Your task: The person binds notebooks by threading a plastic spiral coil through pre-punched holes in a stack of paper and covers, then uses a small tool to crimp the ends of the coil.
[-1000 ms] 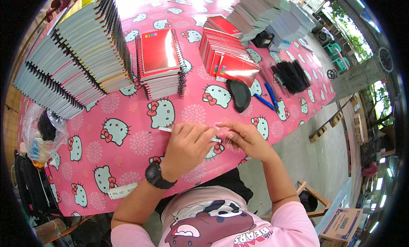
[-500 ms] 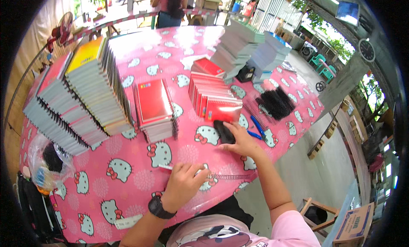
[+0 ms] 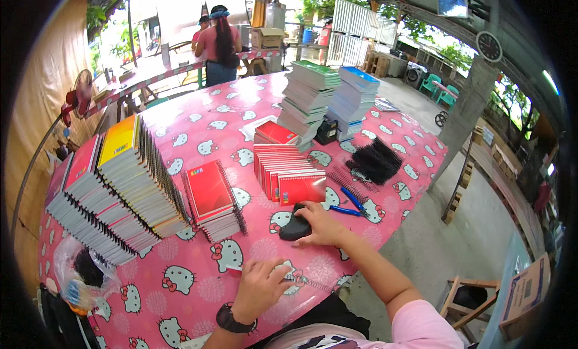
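At far left, tall rows of spiral-bound books stand on the pink patterned worktop; a red-covered stack is next.

The left hand has its fingers closed over a narrow strip, whose tip shows past the fingers. From its other side a thin wire coil runs rightward, bending slightly toward the near edge (whether strip and coil are joined is hidden).

Governing relation: the black curved piece lies beyond the left hand and to its right, just short of the fanned red booklets. Its long axis runs mainly away from the person, across the coil's line. The right hand is nearer and touches it, fingers at the far end, thumb at the near end; firmness of grip cannot be told. The hands are apart.

Appearance: piece dark, rounded, partly covered; coil slender, open-looped.

Blue-handled pliers and dark coils lie farther right.
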`<action>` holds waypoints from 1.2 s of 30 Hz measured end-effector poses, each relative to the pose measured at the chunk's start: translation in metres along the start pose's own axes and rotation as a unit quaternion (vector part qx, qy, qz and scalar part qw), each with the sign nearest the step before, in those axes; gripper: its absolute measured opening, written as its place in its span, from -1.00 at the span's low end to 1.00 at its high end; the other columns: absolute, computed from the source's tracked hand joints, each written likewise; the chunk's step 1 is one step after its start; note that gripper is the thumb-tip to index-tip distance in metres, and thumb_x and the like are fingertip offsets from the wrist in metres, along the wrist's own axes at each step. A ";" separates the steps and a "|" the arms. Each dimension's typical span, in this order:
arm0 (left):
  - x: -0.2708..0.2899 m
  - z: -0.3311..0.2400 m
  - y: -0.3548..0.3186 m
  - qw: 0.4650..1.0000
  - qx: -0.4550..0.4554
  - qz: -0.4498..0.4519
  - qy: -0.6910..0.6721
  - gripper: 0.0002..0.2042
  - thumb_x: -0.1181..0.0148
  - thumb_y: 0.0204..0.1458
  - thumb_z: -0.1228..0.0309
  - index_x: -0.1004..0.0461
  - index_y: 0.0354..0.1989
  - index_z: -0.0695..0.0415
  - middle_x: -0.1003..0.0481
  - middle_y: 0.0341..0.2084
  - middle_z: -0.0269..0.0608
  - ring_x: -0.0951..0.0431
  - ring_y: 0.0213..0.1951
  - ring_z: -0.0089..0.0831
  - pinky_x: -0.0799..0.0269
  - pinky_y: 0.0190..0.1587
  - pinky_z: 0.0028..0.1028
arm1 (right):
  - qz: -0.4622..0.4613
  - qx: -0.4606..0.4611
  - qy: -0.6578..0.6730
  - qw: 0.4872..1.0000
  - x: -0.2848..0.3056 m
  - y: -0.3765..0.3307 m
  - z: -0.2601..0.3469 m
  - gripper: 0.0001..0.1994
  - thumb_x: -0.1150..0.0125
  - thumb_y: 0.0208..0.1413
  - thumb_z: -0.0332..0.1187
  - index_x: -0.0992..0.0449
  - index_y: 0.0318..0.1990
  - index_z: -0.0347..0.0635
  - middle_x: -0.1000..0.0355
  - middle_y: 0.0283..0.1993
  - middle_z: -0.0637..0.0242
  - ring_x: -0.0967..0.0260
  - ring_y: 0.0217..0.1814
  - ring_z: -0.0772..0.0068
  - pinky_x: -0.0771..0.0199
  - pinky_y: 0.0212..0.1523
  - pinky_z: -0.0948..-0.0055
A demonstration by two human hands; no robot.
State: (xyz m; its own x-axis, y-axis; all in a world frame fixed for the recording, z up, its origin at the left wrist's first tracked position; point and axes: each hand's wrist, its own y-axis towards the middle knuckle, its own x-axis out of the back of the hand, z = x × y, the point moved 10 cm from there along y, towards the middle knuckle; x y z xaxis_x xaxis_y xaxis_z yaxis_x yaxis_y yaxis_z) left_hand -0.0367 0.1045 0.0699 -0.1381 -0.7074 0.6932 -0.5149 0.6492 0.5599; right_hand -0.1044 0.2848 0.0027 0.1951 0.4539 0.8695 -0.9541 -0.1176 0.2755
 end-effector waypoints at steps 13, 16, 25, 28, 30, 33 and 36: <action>0.009 0.023 -0.007 0.998 0.011 0.019 0.052 -0.70 -0.37 -0.32 0.13 -0.49 -0.54 0.06 -0.43 -0.59 -0.37 -0.45 -0.37 -0.41 0.15 0.17 0.01 | 0.160 0.050 0.520 0.838 -0.003 -0.064 0.072 -0.51 -0.25 -0.10 0.02 -0.51 -0.13 -0.17 -0.43 -0.11 0.27 -0.32 -0.01 0.32 -0.26 -0.01 0.33; 0.007 0.020 -0.004 0.998 0.014 0.031 0.055 -0.70 -0.38 -0.35 0.13 -0.47 -0.58 0.05 -0.41 -0.62 -0.37 -0.44 -0.39 -0.41 0.13 0.15 0.01 | 0.124 -0.047 0.361 0.923 0.002 -0.062 0.058 -0.48 -0.18 -0.08 0.09 -0.52 -0.12 -0.18 -0.38 0.00 0.15 -0.22 0.13 0.25 -0.12 0.14 0.27; 0.008 0.016 -0.007 0.997 0.011 0.015 0.073 -0.72 -0.41 -0.38 0.20 -0.44 -0.59 0.05 -0.42 -0.60 -0.34 -0.43 -0.39 -0.38 0.08 0.15 0.00 | 0.126 0.023 0.413 0.902 -0.005 -0.055 0.064 -0.51 -0.12 0.04 0.02 -0.44 -0.09 -0.24 -0.40 -0.19 0.28 -0.30 -0.09 0.41 -0.27 -0.08 0.40; 0.008 0.019 -0.007 0.998 0.026 0.013 0.059 -0.75 -0.40 -0.37 0.25 -0.44 -0.59 0.05 -0.43 -0.61 -0.35 -0.44 -0.42 -0.37 0.05 0.15 -0.02 | 0.180 0.031 0.547 0.817 -0.014 -0.064 0.088 -0.56 -0.16 0.03 -0.03 -0.47 -0.13 -0.24 -0.39 -0.20 0.24 -0.29 -0.09 0.37 -0.27 -0.09 0.41; 0.006 0.019 -0.006 0.998 0.025 0.014 0.053 -0.75 -0.39 -0.35 0.25 -0.46 -0.55 0.05 -0.43 -0.60 -0.34 -0.44 -0.41 -0.37 0.03 0.14 -0.04 | 0.143 -0.008 0.407 0.902 -0.017 -0.058 0.070 -0.56 -0.17 0.02 -0.03 -0.46 -0.12 -0.23 -0.38 -0.16 0.24 -0.28 -0.07 0.37 -0.26 -0.06 0.40; 0.005 0.015 -0.007 0.999 0.011 0.009 0.047 -0.74 -0.37 -0.32 0.25 -0.47 -0.50 0.07 -0.44 -0.59 -0.33 -0.45 -0.41 -0.35 0.00 0.11 -0.07 | 0.085 -0.007 0.373 0.924 -0.004 -0.058 0.059 -0.54 -0.17 0.02 -0.02 -0.44 -0.06 -0.20 -0.37 -0.10 0.24 -0.27 -0.03 0.37 -0.23 0.01 0.39; 0.001 0.019 -0.010 0.999 0.013 0.021 0.035 -0.75 -0.35 -0.29 0.26 -0.48 -0.47 0.09 -0.44 -0.57 -0.32 -0.45 -0.40 -0.34 -0.02 0.07 -0.11 | 0.077 -0.010 0.471 0.879 0.000 -0.058 0.061 -0.54 -0.17 0.02 -0.03 -0.44 -0.05 -0.18 -0.37 -0.09 0.24 -0.27 0.01 0.34 -0.22 0.03 0.37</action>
State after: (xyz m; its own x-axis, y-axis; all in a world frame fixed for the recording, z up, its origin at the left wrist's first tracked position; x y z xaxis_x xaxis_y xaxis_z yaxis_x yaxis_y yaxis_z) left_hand -0.0476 0.0922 0.0562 -0.1010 -0.6569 0.7471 -0.5313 0.6705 0.5178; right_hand -0.0356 0.2383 0.0119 -0.2032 0.9646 0.1680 -0.9581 -0.2313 0.1688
